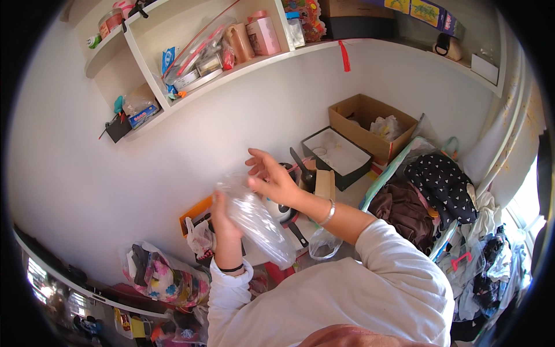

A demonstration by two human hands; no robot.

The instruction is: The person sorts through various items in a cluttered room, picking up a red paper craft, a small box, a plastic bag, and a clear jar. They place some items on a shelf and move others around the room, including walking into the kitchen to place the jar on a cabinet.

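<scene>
A long bundle of clear plastic (260, 225), perhaps a bag or rolled film, slants down in front of my chest. My left hand (226, 219) holds its upper left side, with a black band on that wrist. My right hand (273, 180), a silver bracelet on its wrist, is raised by the bundle's upper end with the fingers apart. Whether its thumb touches the plastic is unclear. Behind the bundle are a pan with a black handle (298, 234) and a black-and-white round item (277, 210), both partly hidden.
An orange box (195, 211) with a white plastic bag (200, 236) is at left. Beyond the right hand are a shallow dark-rimmed box (338, 149) and a cardboard box (360, 104). Clothes (442, 186) fill a container at right. A white wall shelf (234, 71) runs above.
</scene>
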